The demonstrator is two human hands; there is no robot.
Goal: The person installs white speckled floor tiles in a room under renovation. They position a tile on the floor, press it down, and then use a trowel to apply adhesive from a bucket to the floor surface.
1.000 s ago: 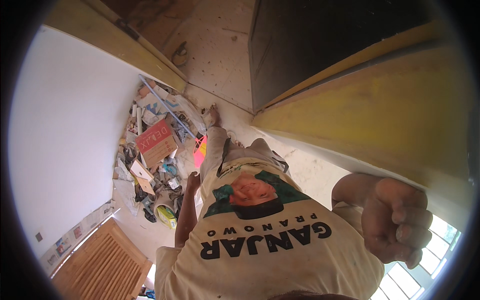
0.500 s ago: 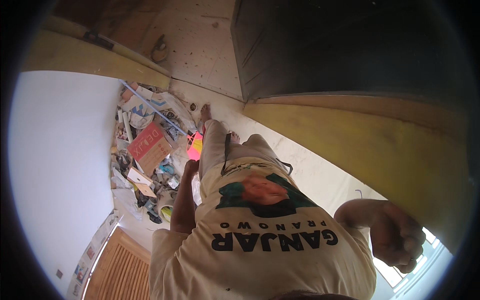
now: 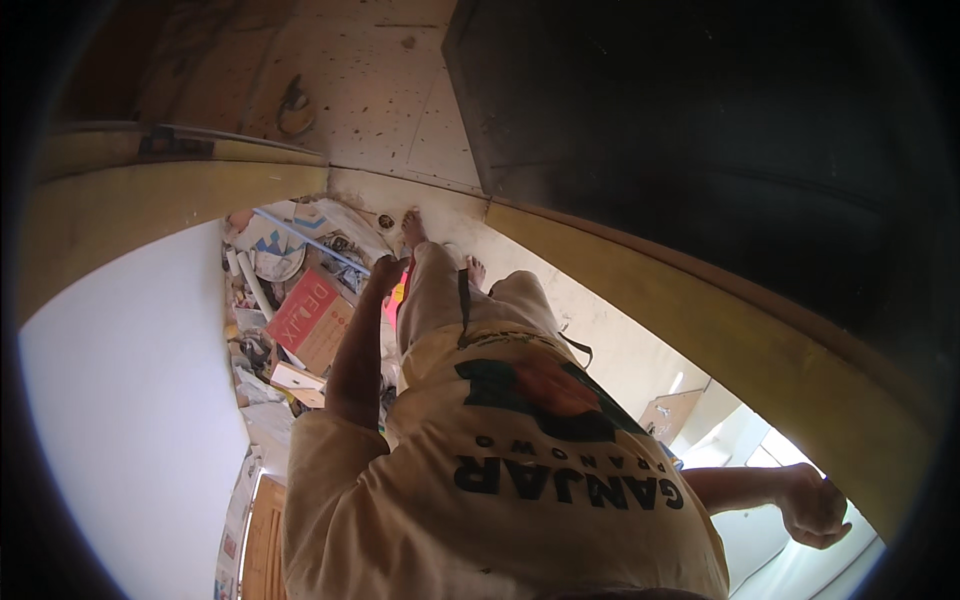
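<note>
The left hand [image 3: 385,270] hangs loosely curled and empty by the thigh, just right of a red box [image 3: 303,312] in the floor clutter, while the right hand [image 3: 812,505], far right, is loosely fisted on nothing.

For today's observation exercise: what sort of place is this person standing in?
Probably a room being painted or renovated: yellow wall trim, a speckled bare floor, and a heap of cardboard boxes and scrap against the white wall.
</note>
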